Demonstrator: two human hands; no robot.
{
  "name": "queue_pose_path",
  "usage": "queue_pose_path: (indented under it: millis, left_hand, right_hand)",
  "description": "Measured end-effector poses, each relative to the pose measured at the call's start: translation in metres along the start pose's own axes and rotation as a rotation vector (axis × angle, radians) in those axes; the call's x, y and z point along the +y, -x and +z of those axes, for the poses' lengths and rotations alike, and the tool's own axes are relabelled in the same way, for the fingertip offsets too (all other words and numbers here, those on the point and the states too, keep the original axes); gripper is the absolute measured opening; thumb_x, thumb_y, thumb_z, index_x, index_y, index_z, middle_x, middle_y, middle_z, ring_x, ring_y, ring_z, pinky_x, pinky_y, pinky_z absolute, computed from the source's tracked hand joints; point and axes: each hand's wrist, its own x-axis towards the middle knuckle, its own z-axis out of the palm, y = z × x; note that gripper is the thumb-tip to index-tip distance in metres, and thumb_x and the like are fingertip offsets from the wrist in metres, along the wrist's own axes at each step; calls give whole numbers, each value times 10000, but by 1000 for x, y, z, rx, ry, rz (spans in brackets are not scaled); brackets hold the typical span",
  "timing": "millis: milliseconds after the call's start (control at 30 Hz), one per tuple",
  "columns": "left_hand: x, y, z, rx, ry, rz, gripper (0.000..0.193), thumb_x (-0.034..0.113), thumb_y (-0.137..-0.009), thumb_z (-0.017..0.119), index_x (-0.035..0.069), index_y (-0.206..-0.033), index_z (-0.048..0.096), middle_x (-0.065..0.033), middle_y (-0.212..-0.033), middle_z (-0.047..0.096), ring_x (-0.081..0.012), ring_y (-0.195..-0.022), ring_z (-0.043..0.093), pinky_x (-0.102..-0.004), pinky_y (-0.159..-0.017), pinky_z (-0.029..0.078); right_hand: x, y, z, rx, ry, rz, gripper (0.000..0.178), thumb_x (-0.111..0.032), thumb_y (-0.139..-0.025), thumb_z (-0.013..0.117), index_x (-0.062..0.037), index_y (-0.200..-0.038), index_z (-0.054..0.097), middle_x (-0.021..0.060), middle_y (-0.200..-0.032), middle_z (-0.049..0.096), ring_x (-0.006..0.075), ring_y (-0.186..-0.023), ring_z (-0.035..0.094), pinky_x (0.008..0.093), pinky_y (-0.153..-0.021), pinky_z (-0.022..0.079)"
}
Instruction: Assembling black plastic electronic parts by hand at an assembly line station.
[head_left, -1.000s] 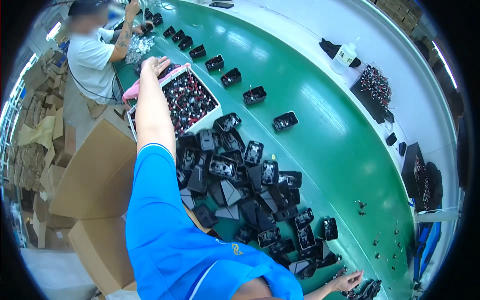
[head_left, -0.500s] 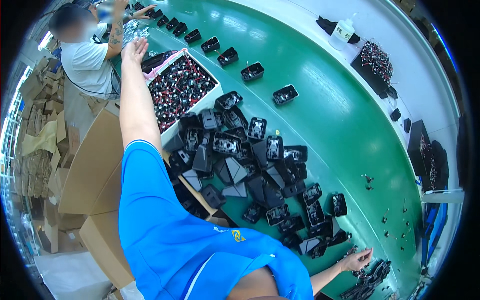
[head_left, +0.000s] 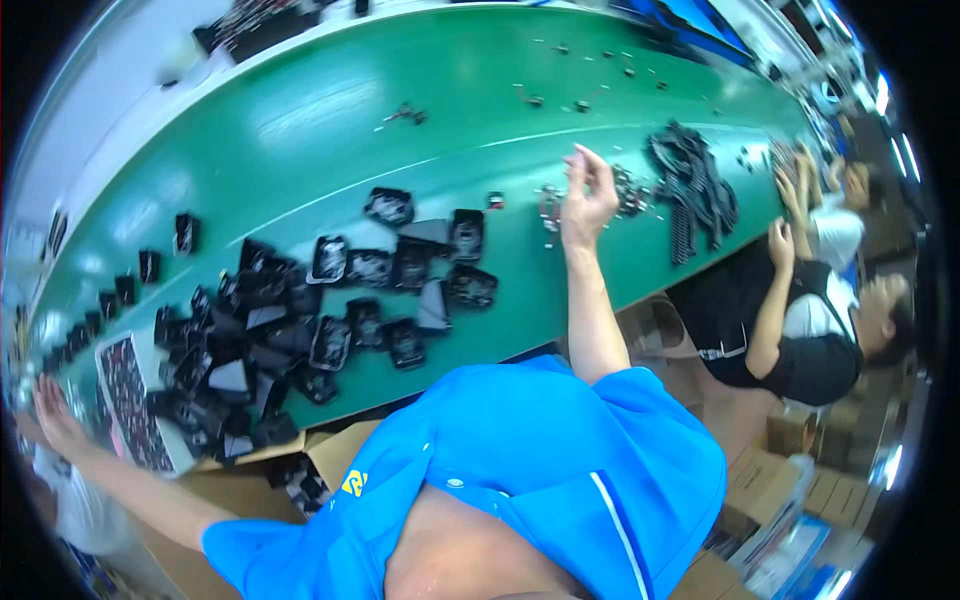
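Note:
My left hand (head_left: pixel 60 418) reaches out to the far left, fingers stretched and open, holding nothing I can see. It is near a white box (head_left: pixel 172 425) filled with small dark parts and red wires. My right hand (head_left: pixel 590 203) is raised over the green table, thumb and fingertips drawn together. Whatever they may hold is too small to make out. Beside that hand lie a loose pile of small wired parts (head_left: pixel 630 192) and a heap of black ribbed strips (head_left: pixel 690 180). Between my arms sits a pile of black plastic housings (head_left: pixel 365 268).
A row of black housings (head_left: pixel 125 290) runs along the table's left end. Small wired parts (head_left: pixel 535 101) are scattered along the far side. Two people (head_left: pixel 800 330) are at the right, another person (head_left: pixel 85 500) at the left. Cardboard boxes (head_left: pixel 770 485) stand behind me.
The view has turned to the right, bringing the right end of the table and people there into sight. Both arms remain spread wide.

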Motion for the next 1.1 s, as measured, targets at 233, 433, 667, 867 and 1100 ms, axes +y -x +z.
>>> queue_pose_path:
  millis: [233,433,667,867,1100]
  left_hand:
    - [150,87,218,-409,-407,196,396,226,-1043,530,87,-1414,548,-104,-1214,679,-195,-1003,652,-313,-911,525]
    - [182,141,407,-1029,-607,662,403,178,-979,598,80,-1368,553,-104,-1388,569,-277,-1253,565,-411,-1089,464]
    - [146,145,504,-1105,-794,795,263,90,-877,623,58,-1137,644,-110,-1165,629,-327,-1028,620,-425,-897,519]
    - [151,140,466,-857,-365,364,238,98,-927,558,22,-1146,613,-160,-986,679,-272,-821,652,-379,-717,531]
    - [146,184,439,-703,1142,-560,268,96,-1000,470,-24,-1233,528,-192,-939,641,-187,-735,603,-283,-596,478]
  right_hand:
    - [13,-95,-12,-339,-10,37,183,-116,-915,672,-62,-1084,714,61,-957,713,155,-792,666,296,-745,531]
    - [23,-115,89,-695,78,-24,210,-185,-906,660,-100,-1089,714,80,-939,705,215,-833,681,360,-775,544]
    - [-22,-87,157,-1079,245,-206,211,-137,-884,677,-76,-1086,694,61,-901,684,190,-788,642,330,-723,531]
    - [-41,-69,61,-1195,194,-320,171,-83,-864,664,-104,-1034,661,43,-929,656,217,-838,635,365,-760,517]
    - [-17,-28,7,-1098,253,-450,187,-75,-845,671,-94,-1028,637,70,-956,611,263,-937,601,377,-840,490]
